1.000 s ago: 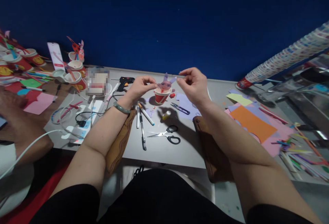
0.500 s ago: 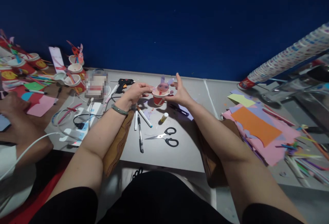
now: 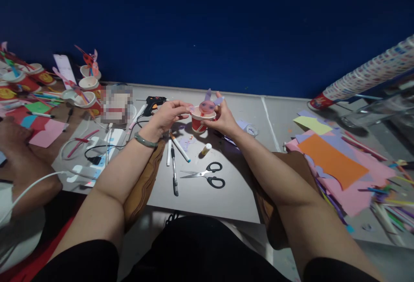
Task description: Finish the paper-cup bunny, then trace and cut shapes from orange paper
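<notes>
A red and white paper cup [image 3: 198,124] is in front of me, with a pink paper face with purple ears [image 3: 207,107] standing up at its rim. My right hand [image 3: 225,120] is closed round the cup's right side, its thumb across the front and its other fingers behind. On the left, my left hand [image 3: 170,116] pinches a small pink paper piece [image 3: 191,109] beside the cup's rim. Whether that piece is fixed to the cup I cannot tell. Below lie a glue stick [image 3: 206,148], black-handled scissors [image 3: 207,173], a black pen [image 3: 175,172] and several markers [image 3: 180,147].
A glue gun [image 3: 154,104] rests behind my left hand, near a power strip [image 3: 108,148] with cables. Coloured paper sheets [image 3: 333,159] lie at right, under a leaning stack of cups [image 3: 362,77]. At far left are decorated cups [image 3: 89,103] and another person's arm [image 3: 27,157].
My right hand's raised fingers have come in closer to the cup and the paper ears. The cup has turned or tilted slightly, and the face shows more clearly. The view has shifted a little.
</notes>
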Motion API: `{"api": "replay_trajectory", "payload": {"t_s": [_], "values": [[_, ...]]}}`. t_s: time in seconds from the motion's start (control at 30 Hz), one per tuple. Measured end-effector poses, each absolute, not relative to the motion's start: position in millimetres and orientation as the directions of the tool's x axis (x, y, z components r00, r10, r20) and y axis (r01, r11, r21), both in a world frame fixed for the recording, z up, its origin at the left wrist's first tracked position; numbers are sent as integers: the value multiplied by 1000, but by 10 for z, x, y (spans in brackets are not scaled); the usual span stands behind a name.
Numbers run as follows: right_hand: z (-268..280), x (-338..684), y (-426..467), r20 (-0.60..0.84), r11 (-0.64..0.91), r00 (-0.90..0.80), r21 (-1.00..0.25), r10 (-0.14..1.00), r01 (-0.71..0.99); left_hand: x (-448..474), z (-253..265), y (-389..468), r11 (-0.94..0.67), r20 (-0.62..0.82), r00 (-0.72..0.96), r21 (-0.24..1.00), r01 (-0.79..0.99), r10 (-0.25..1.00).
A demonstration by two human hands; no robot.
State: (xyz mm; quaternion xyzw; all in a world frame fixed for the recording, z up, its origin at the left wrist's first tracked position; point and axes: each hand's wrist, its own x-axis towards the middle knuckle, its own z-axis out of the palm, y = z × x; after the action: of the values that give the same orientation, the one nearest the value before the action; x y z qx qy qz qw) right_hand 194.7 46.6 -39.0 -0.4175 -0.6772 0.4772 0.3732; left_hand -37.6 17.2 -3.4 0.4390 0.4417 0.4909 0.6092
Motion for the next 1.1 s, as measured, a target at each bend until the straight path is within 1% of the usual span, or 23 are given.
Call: {"api": "replay_trajectory", "payload": {"t_s": [0.1, 0.27, 0.43, 0.67, 0.87, 1.1], "values": [[-337, 1959, 456, 132, 200, -362, -967, 923, 158, -359, -15, 152, 106, -84, 104, 969, -223, 991], [-218, 2004, 401, 185, 247, -339, -958, 922, 148, -338, 8, 114, 63, -43, 101, 977, -204, 994], [-143, 2007, 341, 185, 247, -343, -958, 921, 146, -313, 24, 90, 62, -40, 108, 975, -213, 993], [-83, 1992, 292, 194, 282, -364, -938, 911, 203, -303, 26, 80, 55, -36, 97, 977, -206, 995], [-50, 1994, 258, 188, 257, -358, -954, 915, 157, -284, 5, 77, 18, -6, 56, 976, -217, 998], [-55, 1986, 252, 172, 236, -355, -961, 919, 144, -276, -18, 82, 1, 5, 32, 984, -181, 999]]}}
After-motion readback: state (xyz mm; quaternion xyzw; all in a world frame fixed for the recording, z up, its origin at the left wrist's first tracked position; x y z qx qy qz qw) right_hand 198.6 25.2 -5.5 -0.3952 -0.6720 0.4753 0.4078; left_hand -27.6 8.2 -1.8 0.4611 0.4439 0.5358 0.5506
